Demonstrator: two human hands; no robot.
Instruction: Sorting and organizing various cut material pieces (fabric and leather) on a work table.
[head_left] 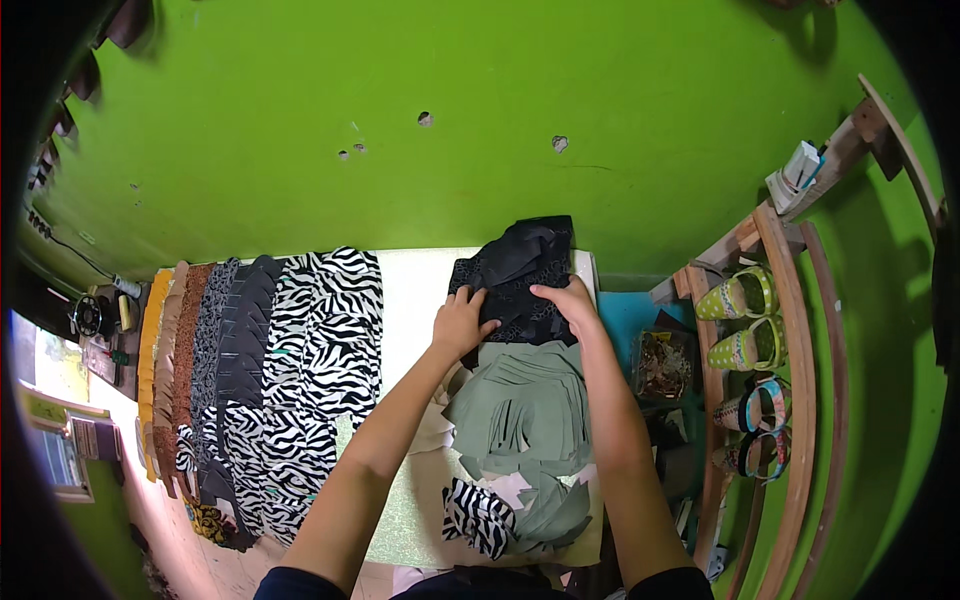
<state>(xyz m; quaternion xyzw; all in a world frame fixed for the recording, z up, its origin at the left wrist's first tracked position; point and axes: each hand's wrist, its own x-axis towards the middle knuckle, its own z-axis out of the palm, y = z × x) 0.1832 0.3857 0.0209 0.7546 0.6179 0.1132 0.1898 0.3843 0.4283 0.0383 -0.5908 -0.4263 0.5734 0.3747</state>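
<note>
At the far end of the pale table, a stack of black patterned fabric pieces (518, 290) lies against the green wall, its upper layers folded and uneven. My left hand (460, 322) rests on the stack's left edge with thumb and fingers spread apart. On the opposite edge, my right hand (572, 305) touches the fabric, thumb stretched inward and away from the fingers. Some right fingertips are hidden at the cloth's edge. Just nearer than the black stack sits a layered pile of grey-green cut pieces (525, 405), between my forearms.
Overlapping zebra-print pieces (325, 340) and rows of dark grey, brown and yellow pieces line the left. A zebra-print bundle (478, 517) lies near the front edge. At right, a wooden rack (785, 400) holds several sandals (745, 343) beside a container of scraps (663, 365).
</note>
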